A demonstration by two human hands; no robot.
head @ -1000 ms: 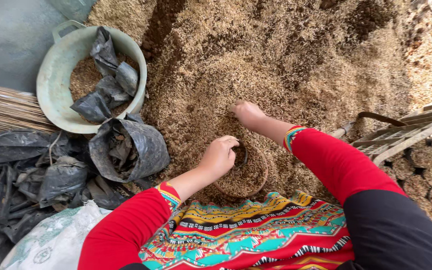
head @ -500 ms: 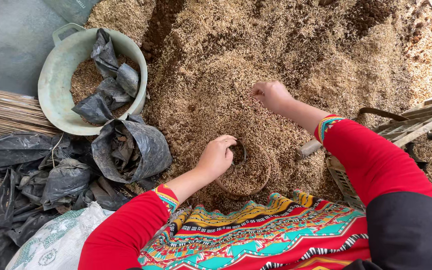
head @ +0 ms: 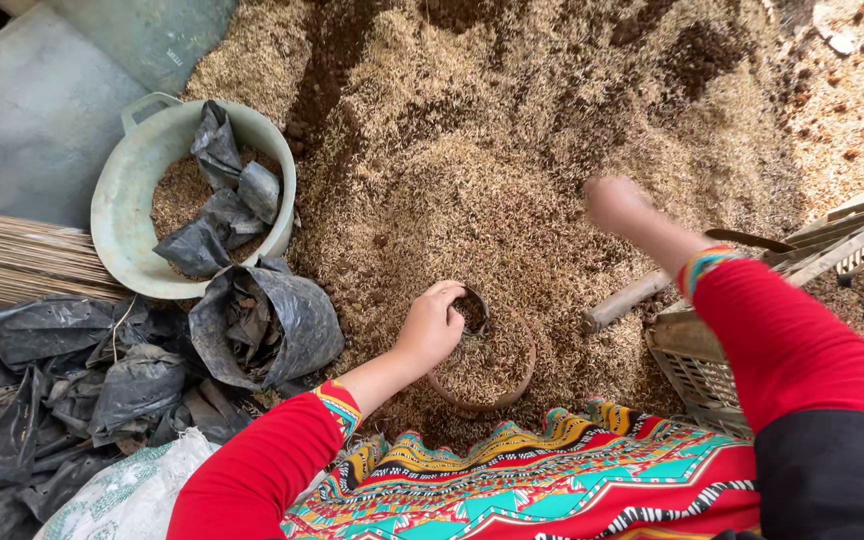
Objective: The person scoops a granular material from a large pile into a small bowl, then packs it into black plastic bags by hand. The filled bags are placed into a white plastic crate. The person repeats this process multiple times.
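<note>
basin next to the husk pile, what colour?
Pale green basin, black plastic bags inside; clearest in the head view.

Green basin (head: pixel 112 225), black bags (head: pixel 62 380), crate (head: pixel 852 250)

Red sleeves (head: pixel 252 480), bright patterned cuffs (head: pixel 337 405)

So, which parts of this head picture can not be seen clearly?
- Right hand: blurred, so its fingers and anything it holds cannot be told.
- Left hand: its fingertips are hidden over the rim of the round container filled with husk.
- Wooden handle: its far end lies under the right forearm and the plastic crate.
- Green basin: black bags cover part of its contents.
- Crate: cut off by the right edge.
</note>
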